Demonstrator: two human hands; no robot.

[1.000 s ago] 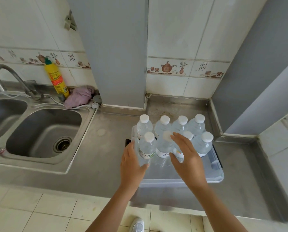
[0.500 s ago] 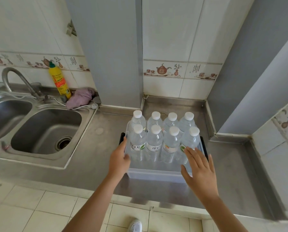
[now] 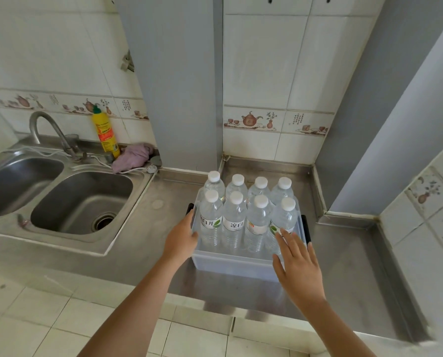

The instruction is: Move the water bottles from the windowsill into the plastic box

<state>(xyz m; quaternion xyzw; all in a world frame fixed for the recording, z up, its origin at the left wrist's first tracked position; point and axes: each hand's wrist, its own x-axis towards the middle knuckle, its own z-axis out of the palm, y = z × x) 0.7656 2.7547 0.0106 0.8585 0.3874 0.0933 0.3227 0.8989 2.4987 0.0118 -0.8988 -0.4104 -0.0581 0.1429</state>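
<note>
- Eight water bottles (image 3: 234, 220) stand upright in the plastic box (image 3: 237, 264), two rows of four, white caps up; the box sits on the steel counter (image 3: 148, 235), and the front row stands just beyond both sets of fingertips
- The left hand (image 3: 180, 238) rests against the box's left wall, below the dark handle (image 3: 189, 210) there; its fingers look wrapped over the rim, though I cannot tell how firmly they hold
- The right hand (image 3: 299, 261) hovers over the box's near right corner, fingers straight and slightly spread, holding nothing; the fingertips reach just short of the rightmost front bottle, and I cannot tell whether they touch it
- As I judge it, the loading is as good as done; no windowsill and no loose bottle shows from here
- If the step is to settle or shift the full box, I would bring the right fingers down to the right-hand handle (image 3: 306, 228), just beyond the fingertips, to match the left; the load looks heavy, so both sides should move evenly, or the tall bottles may tip
- To the left of the left fingers lies the sink (image 3: 79, 199), well apart; behind it a yellow bottle (image 3: 106, 135) and a purple cloth (image 3: 133, 157) sit by the tap (image 3: 53, 132)
- Beyond the bottles a grey column (image 3: 174, 81) and tiled wall hem the box in; a raised steel lip stands to the right of the right fingers
</note>
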